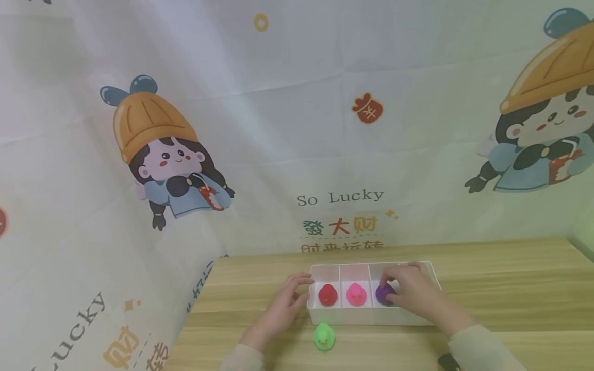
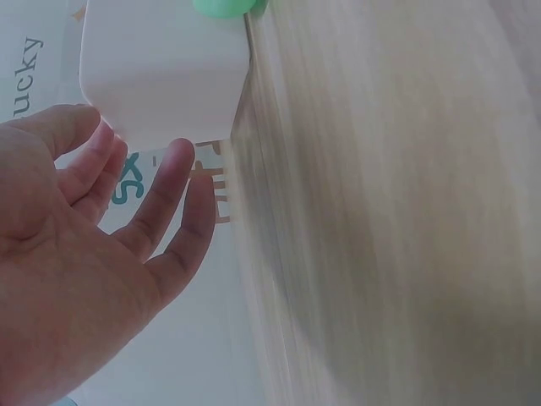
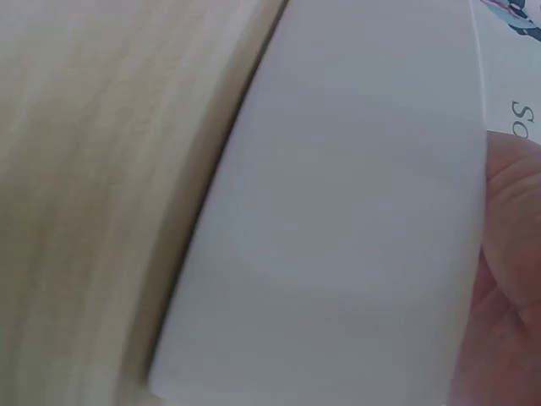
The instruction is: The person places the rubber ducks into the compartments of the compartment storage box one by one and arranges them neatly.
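Observation:
A long white divided box (image 1: 357,316) stands on the wooden table. Inside it a red toy duck (image 1: 328,294) sits in the left compartment and a pink toy duck (image 1: 356,294) in the one beside it. My right hand (image 1: 414,292) reaches over the front wall and pinches a purple toy duck (image 1: 383,295) between thumb and fingers, farther right in the box. At the box's left end is my left hand (image 1: 286,305), its relaxed fingers (image 2: 173,161) right at the end wall. In the right wrist view the box wall hides most of my right hand (image 3: 510,279).
A green toy duck (image 1: 324,337) sits on the table in front of the box's left end. Behind the table (image 1: 510,293) hangs a white printed cloth (image 1: 287,129) with cartoon figures and lettering. Something dark (image 1: 448,361) shows beside the right sleeve at the bottom edge.

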